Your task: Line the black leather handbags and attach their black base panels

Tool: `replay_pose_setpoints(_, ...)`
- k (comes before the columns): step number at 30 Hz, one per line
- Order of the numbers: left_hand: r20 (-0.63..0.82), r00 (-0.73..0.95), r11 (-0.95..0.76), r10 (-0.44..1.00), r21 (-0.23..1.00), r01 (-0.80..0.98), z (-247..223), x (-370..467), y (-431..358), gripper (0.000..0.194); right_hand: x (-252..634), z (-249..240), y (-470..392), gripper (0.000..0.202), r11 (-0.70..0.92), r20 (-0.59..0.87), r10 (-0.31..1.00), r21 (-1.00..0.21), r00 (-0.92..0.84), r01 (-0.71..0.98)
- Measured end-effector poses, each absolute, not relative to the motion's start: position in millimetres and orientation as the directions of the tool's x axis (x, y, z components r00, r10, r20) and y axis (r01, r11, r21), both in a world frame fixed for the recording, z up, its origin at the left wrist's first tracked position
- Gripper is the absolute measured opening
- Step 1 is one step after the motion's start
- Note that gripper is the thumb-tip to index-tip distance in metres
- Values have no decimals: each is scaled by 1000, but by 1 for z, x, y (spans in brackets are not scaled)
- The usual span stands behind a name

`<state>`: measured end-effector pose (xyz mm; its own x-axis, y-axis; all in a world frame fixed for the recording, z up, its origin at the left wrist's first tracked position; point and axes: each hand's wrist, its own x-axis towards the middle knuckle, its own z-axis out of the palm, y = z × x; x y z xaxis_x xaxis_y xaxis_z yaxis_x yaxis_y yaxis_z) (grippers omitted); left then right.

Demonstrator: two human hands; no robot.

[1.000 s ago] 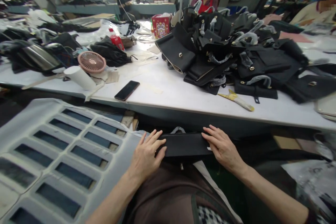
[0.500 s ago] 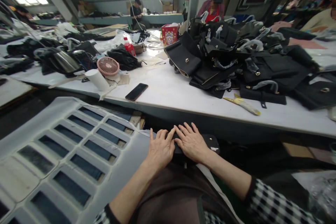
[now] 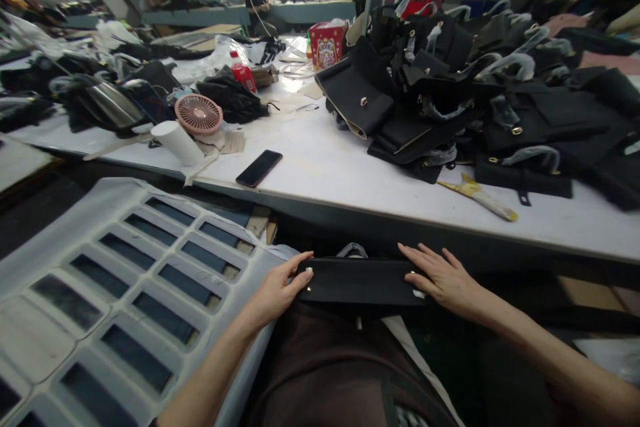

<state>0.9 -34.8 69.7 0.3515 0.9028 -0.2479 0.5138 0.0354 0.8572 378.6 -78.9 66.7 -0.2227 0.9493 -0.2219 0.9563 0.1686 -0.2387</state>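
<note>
A black handbag [image 3: 357, 281] lies across my lap, its long narrow base facing up, with small metal studs near the ends. Behind its far edge shows a plastic-wrapped handle [image 3: 353, 250]. My left hand [image 3: 281, 285] grips the left end, thumb on the base and fingers over the far side. At the opposite end, my right hand [image 3: 440, 277] holds the corner with its thumb on the base and its fingers stretched along the far edge. A small white patch shows beside the right thumb.
A white worktable [image 3: 320, 173] carries a heap of black handbags [image 3: 450, 93], a phone [image 3: 259, 168], a pink fan [image 3: 199, 114], a white roll [image 3: 175, 141] and a yellow-and-white tube [image 3: 480, 197]. A grey slotted rack [image 3: 130, 267] stands at left. People sit farther back.
My hands have moved apart from the middle of the handbag to its two ends, uncovering the base. The wrapped handle now shows behind it. The view has shifted slightly.
</note>
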Motion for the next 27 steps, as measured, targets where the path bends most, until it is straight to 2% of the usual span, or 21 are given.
replay_pose_setpoints(2, -245, 350, 48, 904, 872, 487, 68, 2, -34, 53, 377, 66, -74, 59, 142, -258, 943, -262, -211, 955)
replay_pose_setpoints(4, -240, 358, 42, 902, 876, 480, 68, 4, -32, 52, 370, 69, -66, 59, 180, -241, 940, -250, -241, 951)
replay_pose_setpoints(9, -236, 357, 23, 904, 861, 508, 69, 6, -32, 47, 318, 77, -43, 52, 392, -134, 898, -185, -418, 901)
replay_pose_setpoints(15, -199, 346, -15, 917, 850, 527, 65, 5, -36, 48, 220, 77, -32, 58, 525, 3, 842, -230, -539, 819)
replay_pose_setpoints(19, -24, 330, -192, 944, 773, 604, 77, 16, -46, 45, 214, 75, -43, 62, 521, 80, 853, -196, -516, 831)
replay_pose_setpoints(22, 130, 341, -348, 931, 596, 724, 85, 33, -58, 43, 247, 75, -63, 65, 493, 101, 870, -171, -483, 853)
replay_pose_setpoints(24, 152, 396, -415, 906, 511, 753, 86, 44, -64, 44, 278, 71, -76, 68, 444, 109, 896, -170, -431, 880)
replay_pose_setpoints(27, 131, 413, -415, 901, 533, 737, 81, 52, -64, 46, 328, 58, -89, 71, 277, 88, 961, -252, -263, 927)
